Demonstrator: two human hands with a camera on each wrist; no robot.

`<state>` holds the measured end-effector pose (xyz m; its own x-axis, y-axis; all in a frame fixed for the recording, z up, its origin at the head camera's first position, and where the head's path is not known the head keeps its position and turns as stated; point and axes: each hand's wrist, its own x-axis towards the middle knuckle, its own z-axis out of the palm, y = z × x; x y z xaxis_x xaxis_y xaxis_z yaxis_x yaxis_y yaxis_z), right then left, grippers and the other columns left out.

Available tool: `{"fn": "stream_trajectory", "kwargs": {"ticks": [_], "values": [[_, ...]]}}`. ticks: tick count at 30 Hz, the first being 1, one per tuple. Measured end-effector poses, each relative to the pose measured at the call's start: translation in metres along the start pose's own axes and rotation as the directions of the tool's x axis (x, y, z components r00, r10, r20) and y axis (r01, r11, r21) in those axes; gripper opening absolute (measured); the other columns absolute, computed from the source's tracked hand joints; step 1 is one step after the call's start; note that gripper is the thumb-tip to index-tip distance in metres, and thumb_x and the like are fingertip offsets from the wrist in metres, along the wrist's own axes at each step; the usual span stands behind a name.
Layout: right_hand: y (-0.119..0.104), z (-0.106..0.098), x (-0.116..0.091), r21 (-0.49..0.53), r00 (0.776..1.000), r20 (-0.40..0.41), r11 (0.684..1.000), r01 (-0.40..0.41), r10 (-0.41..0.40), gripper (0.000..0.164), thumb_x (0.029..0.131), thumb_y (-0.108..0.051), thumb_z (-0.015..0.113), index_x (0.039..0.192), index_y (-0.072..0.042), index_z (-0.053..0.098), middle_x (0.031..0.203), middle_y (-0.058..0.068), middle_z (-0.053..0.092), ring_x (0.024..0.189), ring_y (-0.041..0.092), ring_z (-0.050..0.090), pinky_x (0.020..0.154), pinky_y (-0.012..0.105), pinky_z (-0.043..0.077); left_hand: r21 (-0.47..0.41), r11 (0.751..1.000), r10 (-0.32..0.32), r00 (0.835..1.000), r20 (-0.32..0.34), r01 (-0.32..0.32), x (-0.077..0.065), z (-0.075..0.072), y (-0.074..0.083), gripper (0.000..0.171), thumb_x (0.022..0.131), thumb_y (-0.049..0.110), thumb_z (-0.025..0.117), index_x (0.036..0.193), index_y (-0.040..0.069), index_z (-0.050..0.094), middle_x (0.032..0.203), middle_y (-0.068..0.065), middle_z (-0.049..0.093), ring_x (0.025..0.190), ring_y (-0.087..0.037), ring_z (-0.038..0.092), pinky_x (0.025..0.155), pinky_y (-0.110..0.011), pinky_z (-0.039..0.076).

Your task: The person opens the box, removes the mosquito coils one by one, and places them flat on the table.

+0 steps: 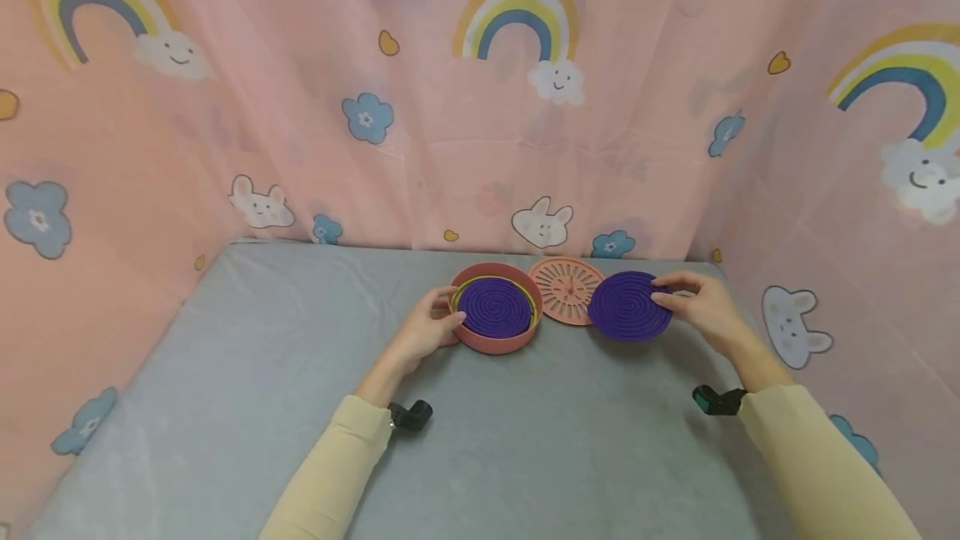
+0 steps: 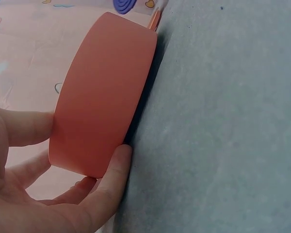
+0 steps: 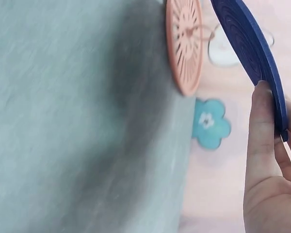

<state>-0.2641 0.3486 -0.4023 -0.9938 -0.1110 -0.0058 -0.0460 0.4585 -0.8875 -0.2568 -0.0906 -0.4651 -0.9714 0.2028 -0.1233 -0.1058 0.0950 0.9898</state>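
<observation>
The head view looks forward and down from above, widest, covering the table [image 1: 570, 440] and patterned cloth [image 1: 427, 140] behind. Both wrist views look sideways-tilted from low and close: the left meets the round box [image 2: 104, 97] wall, left of centre; the right shares with the head the slotted disc [image 3: 184, 53], top centre, and purple disc [image 3: 247, 43], upper right.
</observation>
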Motion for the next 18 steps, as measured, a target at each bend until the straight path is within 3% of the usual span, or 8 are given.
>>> {"fn": "stream_trajectory", "kwargs": {"ticks": [6, 13, 18], "values": [[0.022, -0.014, -0.005, -0.043, 0.995, -0.074, 0.997, -0.065, 0.061, 0.050, 0.099, -0.021, 0.069, 0.133, 0.012, 0.054, 0.107, -0.003, 0.058, 0.087, 0.002, 0.061, 0.076, 0.021, 0.057, -0.004, 1.000, -0.002, 1.000, -0.002, 0.002, 0.000, 0.000, -0.001, 0.052, 0.101, 0.010, 0.064, 0.149, 0.012, 0.046, 0.143, -0.021, 0.045, 0.118, -0.031, 0.060, 0.087, -0.038, 0.060], [0.046, -0.022, -0.010, -0.105, 0.988, -0.076, 0.985, -0.139, 0.131, 0.054, 0.099, -0.026, 0.070, 0.137, 0.009, 0.055, 0.104, -0.008, 0.060, 0.089, 0.002, 0.057, 0.076, 0.023, 0.055, -0.009, 1.000, 0.009, 1.000, 0.003, -0.009, 0.000, 0.000, 0.000, 0.053, 0.101, 0.011, 0.065, 0.150, 0.011, 0.046, 0.143, -0.022, 0.045, 0.120, -0.032, 0.059, 0.090, -0.044, 0.059], [0.058, -0.020, -0.010, -0.112, 0.987, -0.104, 0.985, -0.134, 0.123, 0.051, 0.098, -0.021, 0.071, 0.134, 0.011, 0.056, 0.102, -0.008, 0.064, 0.085, 0.000, 0.058, 0.073, 0.020, 0.055, -0.010, 1.000, 0.011, 1.000, 0.001, -0.011, -0.001, 0.000, 0.000, 0.052, 0.101, 0.010, 0.064, 0.150, 0.010, 0.046, 0.143, -0.023, 0.045, 0.120, -0.033, 0.058, 0.089, -0.042, 0.059]]}}
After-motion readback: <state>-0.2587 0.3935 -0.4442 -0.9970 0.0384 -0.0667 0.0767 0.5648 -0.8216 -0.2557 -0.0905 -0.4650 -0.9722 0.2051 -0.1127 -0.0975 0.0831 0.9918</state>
